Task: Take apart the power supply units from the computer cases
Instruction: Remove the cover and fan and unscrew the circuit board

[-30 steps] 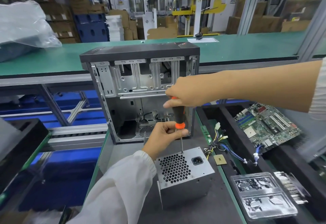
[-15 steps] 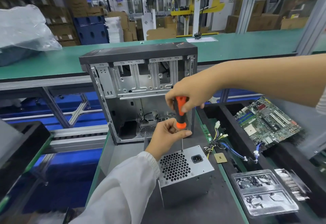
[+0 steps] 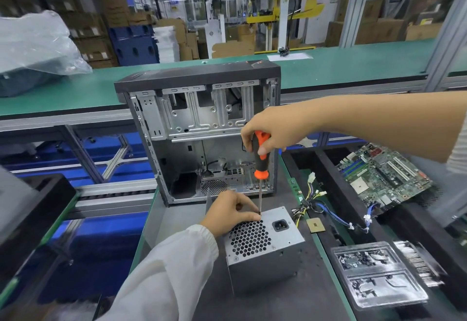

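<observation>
Head view shows the power supply unit (image 3: 265, 247) out of the computer case (image 3: 202, 128) and resting on the dark counter (image 3: 290, 305), vent grille and power socket facing up. The case stands open just behind it.

My right hand (image 3: 273, 128) is wrapped around the orange-and-black handle of the screwdriver (image 3: 260, 161), which stands nearly upright with its tip at the top rear edge of the unit. My left hand (image 3: 232, 212) rests on that same edge, fingers curled close beside the shaft near the tip; I cannot tell whether they pinch the shaft or only steady the housing.

Judged risks:
- The tip may slip off the screw head if the shaft tilts, striking my left fingers beside it.
- The unit may shift on the counter under downward force.
- A freed screw may roll toward the loose cables (image 3: 310, 202) and the processor chip (image 3: 315, 225) to the right.
</observation>
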